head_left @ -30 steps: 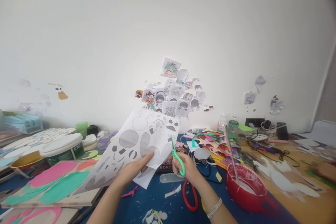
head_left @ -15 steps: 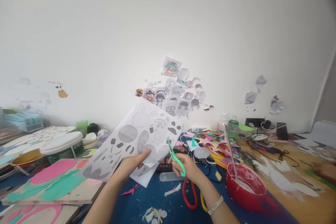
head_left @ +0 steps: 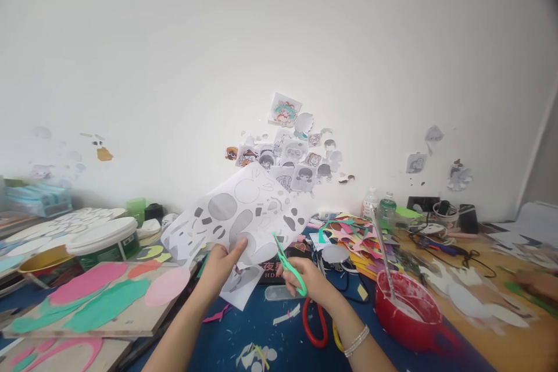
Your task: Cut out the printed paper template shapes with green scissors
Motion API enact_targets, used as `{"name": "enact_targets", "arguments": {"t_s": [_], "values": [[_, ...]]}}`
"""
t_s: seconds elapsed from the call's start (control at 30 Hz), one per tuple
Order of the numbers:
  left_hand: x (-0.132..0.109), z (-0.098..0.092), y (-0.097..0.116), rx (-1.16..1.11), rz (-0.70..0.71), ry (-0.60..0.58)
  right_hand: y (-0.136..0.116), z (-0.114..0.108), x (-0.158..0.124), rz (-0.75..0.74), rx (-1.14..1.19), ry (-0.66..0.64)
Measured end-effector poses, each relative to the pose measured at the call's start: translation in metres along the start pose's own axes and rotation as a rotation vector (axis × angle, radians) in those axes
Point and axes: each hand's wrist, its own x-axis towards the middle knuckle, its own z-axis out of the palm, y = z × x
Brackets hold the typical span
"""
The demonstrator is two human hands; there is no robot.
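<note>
My left hand [head_left: 225, 267] pinches the lower edge of a large white sheet of paper [head_left: 218, 229] printed with grey and outlined shapes. The sheet hangs raised and slightly curled over the desk. In my right hand [head_left: 307, 276] is a pair of green scissors [head_left: 290, 267], its blades pointing up and left at the sheet's lower right part. Whether the blades are cutting I cannot tell. Below the sheet, partly covered, lies a smaller white paper piece [head_left: 244, 288] with a grey print. A pair of red-handled scissors [head_left: 314, 325] rests under my right wrist.
Boards with pink and green cut shapes [head_left: 108, 302] lie at left, beside a white-lidded tub [head_left: 102, 235]. A red pot [head_left: 405, 308] with a long handle sticking out stands at right. Coloured scraps [head_left: 355, 238] pile behind it. Part of another person's hand [head_left: 538, 282] shows far right.
My left hand has moved slightly right and up with the sheet, which now bends more and uncovers a pink shape on the board. The green scissors have shifted slightly left.
</note>
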Motion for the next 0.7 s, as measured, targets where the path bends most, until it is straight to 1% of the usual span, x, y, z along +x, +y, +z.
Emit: {"name": "enact_targets", "arguments": {"t_s": [0.07,0.2,0.43,0.7], "values": [[0.002,0.0,-0.003,0.023,0.001,-0.009,-0.001,-0.001,0.0,0.002,-0.002,-0.008],[0.004,-0.002,-0.006,-0.04,0.028,-0.033,0.0,-0.002,0.0,0.012,-0.017,-0.03],[0.0,-0.006,0.003,-0.125,0.061,-0.066,0.003,-0.003,0.0,0.015,-0.034,-0.048],[0.006,-0.011,-0.005,-0.028,0.056,-0.047,-0.003,-0.002,-0.003,0.022,-0.039,-0.092]]}}
